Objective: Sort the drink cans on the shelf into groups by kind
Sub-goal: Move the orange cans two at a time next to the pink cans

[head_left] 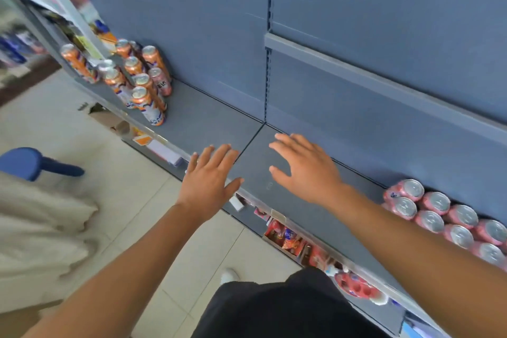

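A grey shelf (214, 115) runs from upper left to lower right. Several tall orange cans (148, 105) stand grouped at its left end, and one pink can (160, 81) stands among them near the back wall. Several pink cans (436, 212) stand packed together at the right end. My left hand (210, 178) hovers over the shelf's front edge, fingers straight, holding nothing. My right hand (304, 170) is spread above the bare middle of the shelf, also holding nothing. Neither hand touches a can.
A blue-grey back panel (384, 22) rises behind the shelf. Snack packets (285, 236) fill the lower shelf under the front edge. A blue stool (24, 162) and beige cloth (41, 228) sit left on the tiled floor.
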### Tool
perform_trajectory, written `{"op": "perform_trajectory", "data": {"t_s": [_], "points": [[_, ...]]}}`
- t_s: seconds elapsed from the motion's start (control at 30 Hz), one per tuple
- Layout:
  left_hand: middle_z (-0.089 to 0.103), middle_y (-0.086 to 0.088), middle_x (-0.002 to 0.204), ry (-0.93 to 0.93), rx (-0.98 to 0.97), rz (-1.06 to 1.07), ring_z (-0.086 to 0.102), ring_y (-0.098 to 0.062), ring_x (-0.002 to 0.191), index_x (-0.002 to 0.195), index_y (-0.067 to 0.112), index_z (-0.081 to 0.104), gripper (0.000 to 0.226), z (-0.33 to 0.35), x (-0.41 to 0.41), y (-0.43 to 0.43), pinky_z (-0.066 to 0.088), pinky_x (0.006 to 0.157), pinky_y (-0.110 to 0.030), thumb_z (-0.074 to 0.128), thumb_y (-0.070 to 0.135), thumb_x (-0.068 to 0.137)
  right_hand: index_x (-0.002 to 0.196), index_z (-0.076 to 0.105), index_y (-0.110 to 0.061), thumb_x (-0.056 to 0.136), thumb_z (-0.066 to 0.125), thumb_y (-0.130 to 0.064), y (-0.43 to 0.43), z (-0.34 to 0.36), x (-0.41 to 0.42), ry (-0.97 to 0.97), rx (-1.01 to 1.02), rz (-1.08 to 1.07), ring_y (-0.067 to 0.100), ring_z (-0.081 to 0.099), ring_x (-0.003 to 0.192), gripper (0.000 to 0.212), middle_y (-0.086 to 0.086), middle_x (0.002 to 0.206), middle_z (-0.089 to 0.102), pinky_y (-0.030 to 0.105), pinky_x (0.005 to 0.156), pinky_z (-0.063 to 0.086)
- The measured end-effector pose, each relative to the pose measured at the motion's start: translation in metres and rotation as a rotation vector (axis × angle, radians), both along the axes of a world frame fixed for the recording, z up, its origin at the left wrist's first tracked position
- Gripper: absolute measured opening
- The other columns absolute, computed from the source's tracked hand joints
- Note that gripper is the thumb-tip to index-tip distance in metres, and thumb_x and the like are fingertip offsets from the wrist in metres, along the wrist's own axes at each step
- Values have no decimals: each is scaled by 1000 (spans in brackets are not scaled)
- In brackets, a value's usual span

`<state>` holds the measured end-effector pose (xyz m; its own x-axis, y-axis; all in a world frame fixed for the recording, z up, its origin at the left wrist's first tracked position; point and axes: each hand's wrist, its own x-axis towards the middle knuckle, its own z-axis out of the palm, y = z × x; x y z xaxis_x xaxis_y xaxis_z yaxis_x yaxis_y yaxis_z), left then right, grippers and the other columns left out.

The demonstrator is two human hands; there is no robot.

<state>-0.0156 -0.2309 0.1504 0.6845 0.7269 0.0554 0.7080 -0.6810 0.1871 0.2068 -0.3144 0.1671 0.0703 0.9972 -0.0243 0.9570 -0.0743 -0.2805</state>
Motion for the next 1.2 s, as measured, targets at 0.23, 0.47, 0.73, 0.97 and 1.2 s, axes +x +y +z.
{"op": "perform_trajectory", "data": {"t_s": [0.23, 0.47, 0.73, 0.97, 1.2], "points": [[47, 1, 144, 14, 35, 90, 44, -36, 133, 133, 27, 45, 53, 13, -100, 72, 39, 106, -57, 65, 49, 90, 146, 43, -22, 100, 49, -42, 79, 10, -97, 28, -26, 13, 19, 25, 146, 50, -6, 160, 29, 37, 112, 26], [47, 2, 144, 21, 57, 215, 43, -31, 133, 135, 24, 49, 52, 11, -156, 138, 39, 106, -48, 52, 55, 93, 144, 46, -20, 100, 51, -38, 166, 1, -142, 71, -39, 42, 21, 31, 144, 48, -3, 159, 33, 39, 109, 33], [47, 2, 145, 49, 62, 273, 45, -32, 130, 137, 26, 46, 51, 4, -178, 248, 40, 106, -49, 38, 55, 96, 143, 47, -19, 99, 52, -34, 300, -15, -157, 119, -26, 55, 19, 33, 142, 46, -4, 158, 34, 37, 109, 33], [50, -1, 144, 75, 44, 307, 46, -34, 131, 137, 24, 47, 50, 4, -183, 377, 43, 105, -52, 58, 47, 94, 138, 53, -16, 96, 58, -30, 419, -24, -156, 161, -39, 29, 25, 41, 137, 45, 1, 153, 43, 41, 104, 39], [55, -3, 135, 19, 70, 258, 52, -34, 120, 126, 22, 49, 40, 3, -188, 483, 47, 97, -50, 54, 44, 93, 140, 50, -16, 96, 58, -31, 493, -37, -162, 176, -121, -8, 23, 39, 140, 47, 1, 154, 41, 41, 105, 40]]}}
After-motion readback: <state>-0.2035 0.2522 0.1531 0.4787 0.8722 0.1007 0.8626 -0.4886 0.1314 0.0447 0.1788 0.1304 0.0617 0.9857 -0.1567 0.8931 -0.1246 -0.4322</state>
